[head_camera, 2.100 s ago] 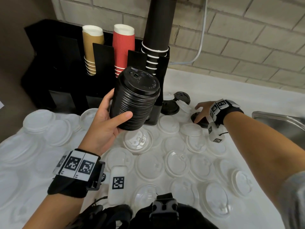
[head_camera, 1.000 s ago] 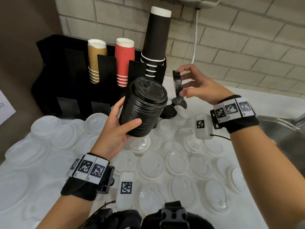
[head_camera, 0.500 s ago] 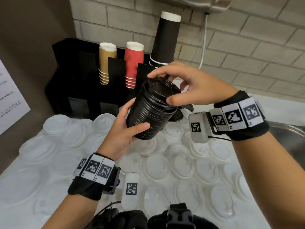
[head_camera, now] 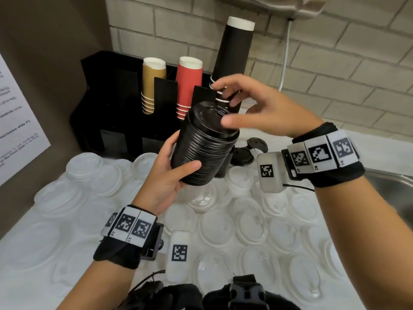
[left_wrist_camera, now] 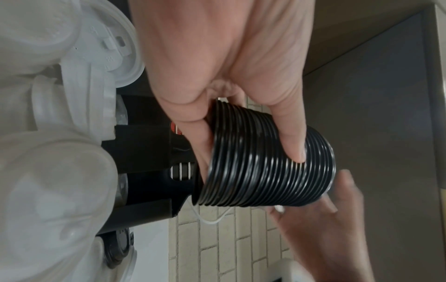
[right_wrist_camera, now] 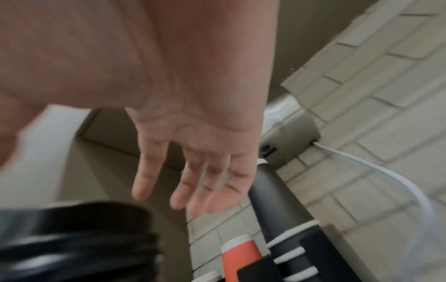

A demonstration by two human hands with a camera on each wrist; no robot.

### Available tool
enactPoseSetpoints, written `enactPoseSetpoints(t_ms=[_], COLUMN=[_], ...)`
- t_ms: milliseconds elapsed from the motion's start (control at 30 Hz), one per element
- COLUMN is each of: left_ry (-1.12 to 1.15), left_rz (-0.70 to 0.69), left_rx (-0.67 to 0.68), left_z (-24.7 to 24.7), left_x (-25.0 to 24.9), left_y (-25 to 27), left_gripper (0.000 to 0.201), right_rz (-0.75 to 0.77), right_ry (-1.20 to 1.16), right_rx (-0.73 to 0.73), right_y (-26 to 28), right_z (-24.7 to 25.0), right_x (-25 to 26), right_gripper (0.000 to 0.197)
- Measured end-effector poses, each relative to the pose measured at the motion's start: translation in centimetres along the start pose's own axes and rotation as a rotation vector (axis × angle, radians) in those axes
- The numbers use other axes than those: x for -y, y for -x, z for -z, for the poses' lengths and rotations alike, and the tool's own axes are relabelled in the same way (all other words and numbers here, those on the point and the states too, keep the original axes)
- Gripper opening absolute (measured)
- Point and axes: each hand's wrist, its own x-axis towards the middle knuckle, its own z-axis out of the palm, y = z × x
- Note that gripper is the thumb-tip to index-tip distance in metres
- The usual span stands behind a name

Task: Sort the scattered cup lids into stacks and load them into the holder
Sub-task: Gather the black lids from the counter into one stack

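Counter carried the bulk of it: clear lids spread flat over most of the surface, some overlapping, a few piled at far left. Black holder stood at the back against the brick wall, with tan cups, red cups and a tall column of black cups in its slots. Sink edge at far right.

Black lid stack was held in the air in front of the holder, tilted, top leaning toward the wall. Left hand gripped it low on the side, thumb across the ribs, fingers curled round the back. Right hand hovered just over the top lid, fingers spread and relaxed, holding nothing; from the wrist view they looked clear of the lid, contact can't be confirmed.

Judgement on the step: top lid looked seated, but the stack was tall and gripped only near the base, so upper lids could fan out. Better to square it with a flat palm on top before moving on.

In the way: two loose black lids lay just right of the holder's base, behind the stack; they belonged on it first. The clear lids below left no bare spot to set the stack down. Which holder slot was free for lids can't be told from these views.
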Motion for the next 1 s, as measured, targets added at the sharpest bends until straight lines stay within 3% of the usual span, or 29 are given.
enactPoseSetpoints(t_ms=[100, 133, 200, 267, 333, 467, 567, 700, 833, 1000], left_ry=[0.015, 0.019, 0.022, 0.008, -0.008, -0.013, -0.006, -0.001, 0.006, 0.0], left_rz=[-0.013, -0.019, -0.032, -0.037, -0.038, -0.043, -0.039, -0.026, -0.022, -0.025], left_rx=[-0.015, -0.026, -0.047, -0.049, -0.049, -0.061, -0.08, -0.096, -0.109, -0.116], left_z=[0.4, 0.6, 0.9, 1.0, 1.1, 1.3, 1.5, 1.7, 1.8, 2.0], left_x=[-0.1, -0.1, -0.2, -0.3, -0.5, -0.7, -0.5, -0.3, -0.3, -0.4], left_y=[-0.1, -0.1, -0.1, -0.2, -0.3, -0.8, -0.8, -0.9, -0.9, -0.9], left_gripper=[0.074, 0.072, 0.071, 0.071, 0.071, 0.072, 0.072, 0.073, 0.077, 0.074], right_rz=[-0.245, -0.37, -0.622, -0.766, -0.781, -0.791, -0.756, -0.703, -0.722, -0.796], right_ry=[-0.115, -0.067, 0.057, 0.245, 0.443, 0.707, 0.793, 0.923, 0.932, 0.755], right_rx=[-0.299, -0.312, -0.141, 0.152, 0.356, 0.457, 0.45, 0.496, 0.487, 0.393], right_y=[-1.3, -1.6, -2.0, -2.2, -2.2, -2.3, -2.6, -3.6, -3.8, -3.5], right_z=[0.7, 0.7, 0.0, -1.6, -3.3, -5.4, -6.0, -7.3, -7.5, -5.6], right_x=[-4.8, -6.9, -11.4, -15.1, -17.5, -19.3, -20.1, -21.0, -21.8, -19.9], right_gripper=[0.009, 0.006, 0.006, 0.018, 0.04, 0.052, 0.048, 0.063, 0.064, 0.039])
